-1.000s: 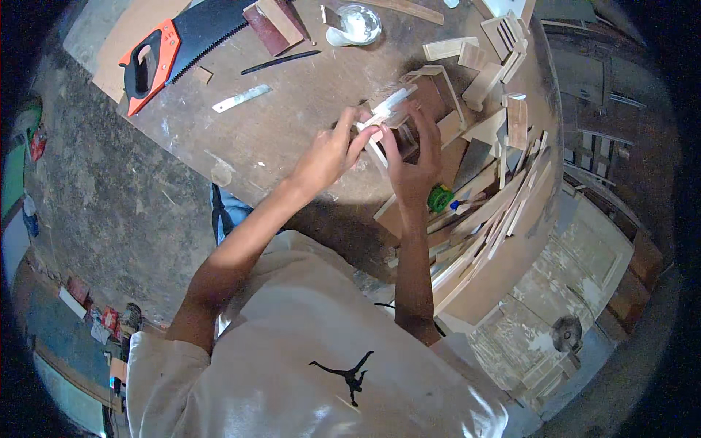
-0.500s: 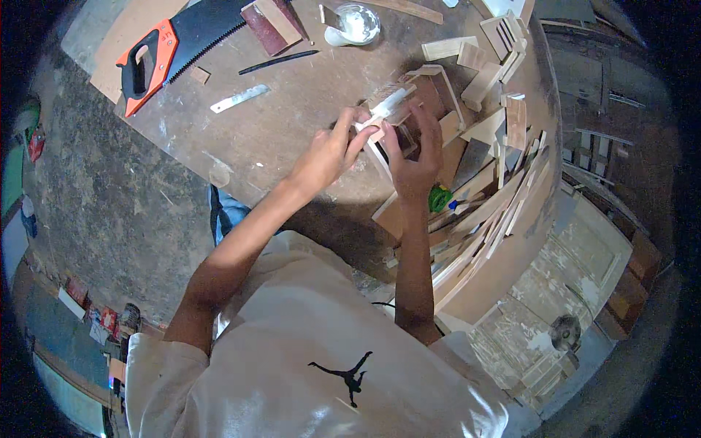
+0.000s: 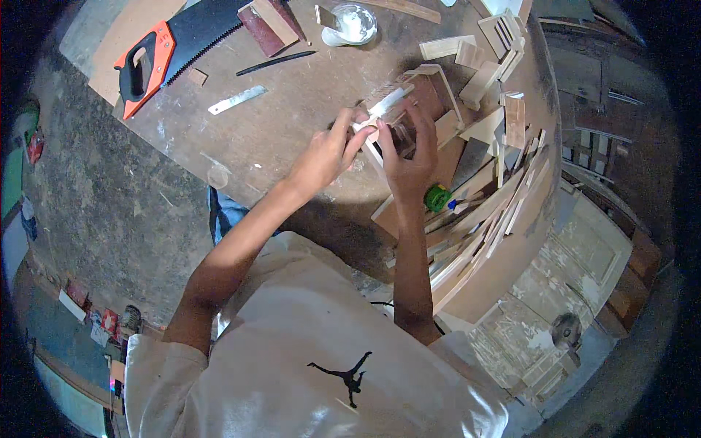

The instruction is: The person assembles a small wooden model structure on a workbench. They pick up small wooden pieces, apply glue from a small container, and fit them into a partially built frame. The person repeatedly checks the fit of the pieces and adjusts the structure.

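- Left hand [image 3: 321, 157]: fingers pinching pale wooden piece [image 3: 391, 101].
- Right hand [image 3: 410, 168]: fingers parted; cannot tell whether gripping.
- Long axis: slanting away, rightward.

Small frame [image 3: 390, 101]: pale wood, smooth
Saw handle [image 3: 158, 62]: orange-and-black plastic
Saw blade [image 3: 197, 36]: dark metal, smooth
Surface [image 3: 292, 95]: matt brown wood, scuffed
Wood strips [image 3: 504, 208]: bare, unvarnished-looking
Tub [image 3: 359, 26]: glossy, plastic-looking
Shirt [image 3: 292, 321]: smooth pale cloth
Floor [image 3: 95, 197]: rough, matt, mottled
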The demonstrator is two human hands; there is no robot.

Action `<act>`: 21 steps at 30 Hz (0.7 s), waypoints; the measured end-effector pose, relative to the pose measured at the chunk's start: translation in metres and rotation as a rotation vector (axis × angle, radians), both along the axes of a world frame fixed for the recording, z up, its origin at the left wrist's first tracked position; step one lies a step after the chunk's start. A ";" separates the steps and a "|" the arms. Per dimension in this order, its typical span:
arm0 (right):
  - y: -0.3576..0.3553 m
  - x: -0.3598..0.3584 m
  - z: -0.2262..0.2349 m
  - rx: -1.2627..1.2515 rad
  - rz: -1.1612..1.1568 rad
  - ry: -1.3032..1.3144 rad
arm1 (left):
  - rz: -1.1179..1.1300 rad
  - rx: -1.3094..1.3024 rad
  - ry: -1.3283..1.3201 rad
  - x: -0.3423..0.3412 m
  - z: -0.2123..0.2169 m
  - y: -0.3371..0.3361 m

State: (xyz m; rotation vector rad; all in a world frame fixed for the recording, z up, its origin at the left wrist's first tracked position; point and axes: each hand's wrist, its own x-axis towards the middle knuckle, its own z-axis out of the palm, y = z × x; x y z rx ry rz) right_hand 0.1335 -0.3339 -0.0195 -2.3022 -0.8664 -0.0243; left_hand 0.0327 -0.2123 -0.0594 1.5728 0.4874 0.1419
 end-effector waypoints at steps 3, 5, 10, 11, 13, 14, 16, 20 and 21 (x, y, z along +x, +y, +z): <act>0.001 -0.003 -0.002 0.016 0.019 0.002 | -0.028 -0.013 0.043 -0.001 0.004 0.002; -0.001 -0.003 0.003 0.013 0.029 0.027 | -0.024 -0.020 0.038 -0.001 0.004 0.002; -0.003 0.001 0.002 0.012 0.033 -0.060 | 0.001 -0.004 -0.003 0.000 0.000 -0.001; 0.002 0.000 0.006 0.016 0.026 -0.083 | -0.001 -0.003 -0.002 0.000 0.001 0.000; 0.004 -0.003 0.008 0.002 0.022 -0.108 | -0.004 0.016 -0.003 0.000 0.002 0.001; 0.002 -0.005 0.007 -0.014 0.025 -0.110 | -0.006 0.032 -0.006 0.000 0.001 0.001; 0.000 -0.007 0.008 -0.041 0.031 -0.099 | 0.002 0.040 -0.014 -0.001 0.000 0.000; -0.003 -0.002 0.006 -0.030 0.051 -0.098 | -0.013 0.022 0.041 -0.001 0.002 0.001; -0.004 0.000 0.005 -0.015 0.057 -0.111 | -0.031 0.022 0.074 -0.001 0.004 0.001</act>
